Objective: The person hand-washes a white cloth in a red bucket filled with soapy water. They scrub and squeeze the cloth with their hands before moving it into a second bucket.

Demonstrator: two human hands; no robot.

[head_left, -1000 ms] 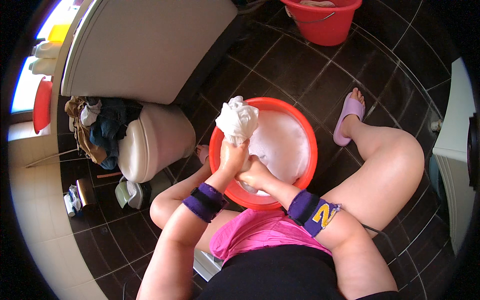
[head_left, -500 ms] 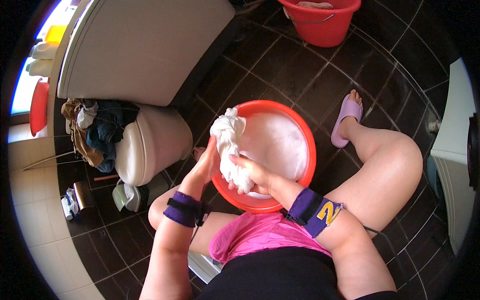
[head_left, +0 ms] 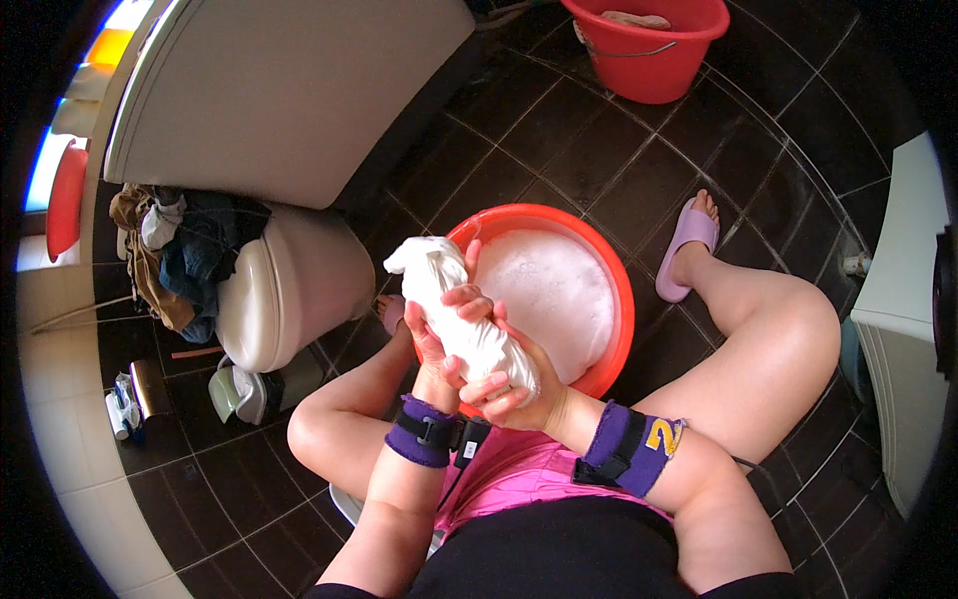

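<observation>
A wet white cloth [head_left: 429, 278], bunched and twisted into a thick roll, is held in both my hands over the near left side of a red basin [head_left: 621, 329]. My left hand [head_left: 431, 351] is wrapped round the roll's middle, one finger sticking up beside it. Lower down, my right hand [head_left: 539, 389] closes round the near end. Foamy white suds [head_left: 554, 295] fill the basin, which stands on the floor between my legs. Purple bands with black straps circle both my wrists.
To the left, dark and brown clothes [head_left: 195, 260] lie heaped on a toilet [head_left: 299, 285]. A red bucket [head_left: 654, 65] with a cloth inside stands at the far right. A pale green bin [head_left: 235, 391] sits beside the toilet. Dark tiles [head_left: 509, 130] cover the floor.
Both hands have come nearer my body with the cloth, which now slants the other way. My left fingers have wrapped over the cloth, and the suds show more fully.
</observation>
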